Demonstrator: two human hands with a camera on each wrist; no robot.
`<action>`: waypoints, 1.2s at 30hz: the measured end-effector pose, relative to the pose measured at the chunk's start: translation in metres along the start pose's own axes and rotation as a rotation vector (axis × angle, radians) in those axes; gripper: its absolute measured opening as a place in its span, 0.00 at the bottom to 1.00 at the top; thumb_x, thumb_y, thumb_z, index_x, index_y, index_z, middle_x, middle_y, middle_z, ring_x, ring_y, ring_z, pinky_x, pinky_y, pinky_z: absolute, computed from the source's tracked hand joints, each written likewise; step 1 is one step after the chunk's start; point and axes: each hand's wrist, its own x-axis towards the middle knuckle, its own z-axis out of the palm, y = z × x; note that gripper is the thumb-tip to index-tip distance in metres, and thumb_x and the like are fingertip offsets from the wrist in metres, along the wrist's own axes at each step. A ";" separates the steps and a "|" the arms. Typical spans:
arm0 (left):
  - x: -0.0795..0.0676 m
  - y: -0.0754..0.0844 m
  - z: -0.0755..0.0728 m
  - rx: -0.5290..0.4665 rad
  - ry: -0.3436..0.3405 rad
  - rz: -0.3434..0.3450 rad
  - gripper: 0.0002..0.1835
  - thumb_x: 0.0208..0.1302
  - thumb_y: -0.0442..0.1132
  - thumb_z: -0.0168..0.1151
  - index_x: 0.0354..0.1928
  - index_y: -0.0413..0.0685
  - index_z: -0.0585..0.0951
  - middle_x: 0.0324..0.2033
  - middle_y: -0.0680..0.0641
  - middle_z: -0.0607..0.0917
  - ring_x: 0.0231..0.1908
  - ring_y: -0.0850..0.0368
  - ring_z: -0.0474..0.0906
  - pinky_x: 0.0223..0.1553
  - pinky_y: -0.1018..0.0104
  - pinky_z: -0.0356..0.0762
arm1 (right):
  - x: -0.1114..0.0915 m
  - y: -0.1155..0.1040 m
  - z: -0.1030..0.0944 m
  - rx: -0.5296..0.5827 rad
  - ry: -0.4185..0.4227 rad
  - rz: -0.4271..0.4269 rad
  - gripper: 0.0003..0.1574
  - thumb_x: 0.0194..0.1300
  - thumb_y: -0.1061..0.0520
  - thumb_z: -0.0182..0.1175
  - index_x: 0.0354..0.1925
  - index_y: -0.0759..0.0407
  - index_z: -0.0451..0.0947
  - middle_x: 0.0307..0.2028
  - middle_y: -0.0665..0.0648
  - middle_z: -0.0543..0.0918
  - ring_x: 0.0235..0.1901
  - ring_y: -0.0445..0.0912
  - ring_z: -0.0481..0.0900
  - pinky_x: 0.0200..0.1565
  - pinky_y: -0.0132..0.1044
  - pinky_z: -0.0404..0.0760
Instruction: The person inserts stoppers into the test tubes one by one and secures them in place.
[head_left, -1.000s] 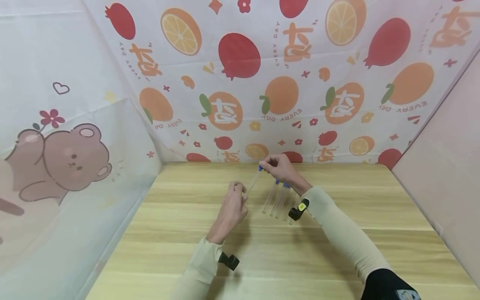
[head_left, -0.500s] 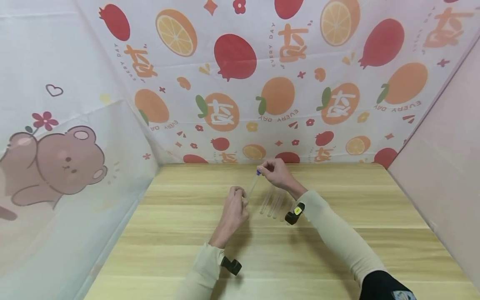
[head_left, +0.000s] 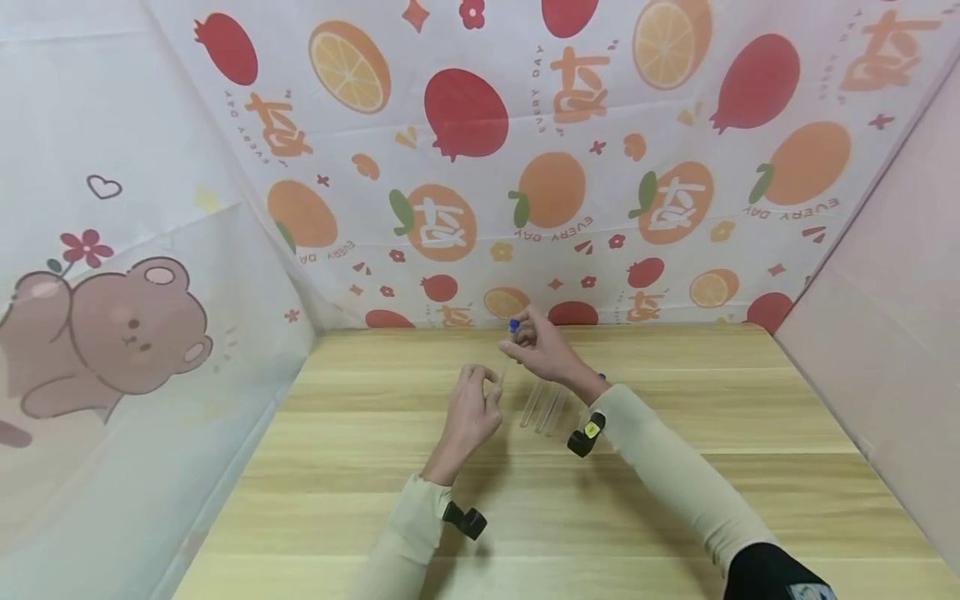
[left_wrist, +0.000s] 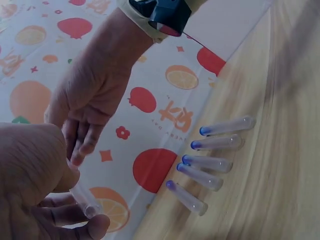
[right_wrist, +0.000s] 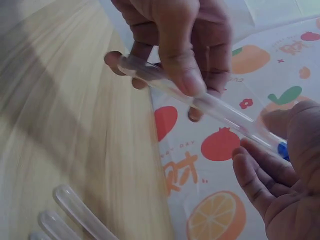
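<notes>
A clear test tube (right_wrist: pixel 225 112) with a blue cap (head_left: pixel 513 326) is held slanted above the table between both hands. My left hand (head_left: pixel 472 408) grips its rounded lower end; in the left wrist view that end of the tube (left_wrist: pixel 86 200) pokes out between thumb and fingers. Toward the capped end, my right hand (head_left: pixel 551 346) has thumb and fingers about the tube, and the cap shows beyond them in the head view. Several more capped tubes (left_wrist: pixel 212 163) lie side by side on the wood, partly hidden by the right forearm in the head view.
The wood-grain table (head_left: pixel 360 467) meets a fruit-print cloth (head_left: pixel 465 117) at its back edge. A bear-print cloth (head_left: pixel 150 333) hangs at the left, and a pale wall (head_left: pixel 892 275) rises at the right. Each wrist carries a small black camera.
The right fingers have moved from pinching the blue cap to the tube just below it, so the cap now shows above the hand. The left hand keeps its grip.
</notes>
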 end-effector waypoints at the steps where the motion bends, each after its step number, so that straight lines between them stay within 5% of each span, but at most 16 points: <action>1: 0.001 0.001 0.000 0.000 -0.004 -0.005 0.10 0.71 0.30 0.58 0.51 0.35 0.77 0.57 0.36 0.75 0.34 0.53 0.75 0.36 0.64 0.80 | 0.001 -0.001 0.001 0.014 0.003 0.002 0.25 0.72 0.53 0.63 0.59 0.60 0.65 0.39 0.65 0.87 0.38 0.61 0.87 0.38 0.39 0.87; 8: 0.007 0.006 -0.003 -0.019 0.034 0.023 0.10 0.71 0.30 0.57 0.51 0.34 0.76 0.55 0.37 0.75 0.29 0.59 0.71 0.30 0.72 0.73 | 0.009 -0.009 0.007 0.136 0.080 -0.051 0.23 0.70 0.61 0.63 0.59 0.63 0.67 0.38 0.70 0.89 0.35 0.51 0.89 0.43 0.43 0.89; 14: 0.007 0.000 -0.002 -0.018 0.054 0.048 0.09 0.70 0.29 0.57 0.49 0.34 0.76 0.54 0.37 0.75 0.28 0.60 0.71 0.30 0.72 0.74 | 0.014 -0.012 0.008 0.193 0.057 -0.055 0.20 0.69 0.66 0.62 0.54 0.71 0.65 0.39 0.75 0.86 0.34 0.48 0.89 0.45 0.50 0.90; 22: 0.008 0.001 -0.009 -0.028 0.022 0.001 0.11 0.71 0.32 0.59 0.52 0.35 0.78 0.56 0.36 0.77 0.29 0.59 0.75 0.32 0.70 0.78 | 0.014 -0.004 0.011 0.127 0.067 -0.014 0.22 0.72 0.57 0.62 0.59 0.62 0.67 0.39 0.68 0.88 0.39 0.60 0.88 0.40 0.40 0.88; 36: 0.003 -0.006 -0.003 -0.062 0.048 0.047 0.14 0.72 0.36 0.60 0.55 0.35 0.79 0.44 0.38 0.85 0.27 0.60 0.79 0.26 0.74 0.78 | 0.017 0.004 -0.001 0.061 0.037 -0.017 0.18 0.75 0.54 0.58 0.59 0.56 0.73 0.38 0.67 0.89 0.33 0.49 0.85 0.34 0.41 0.85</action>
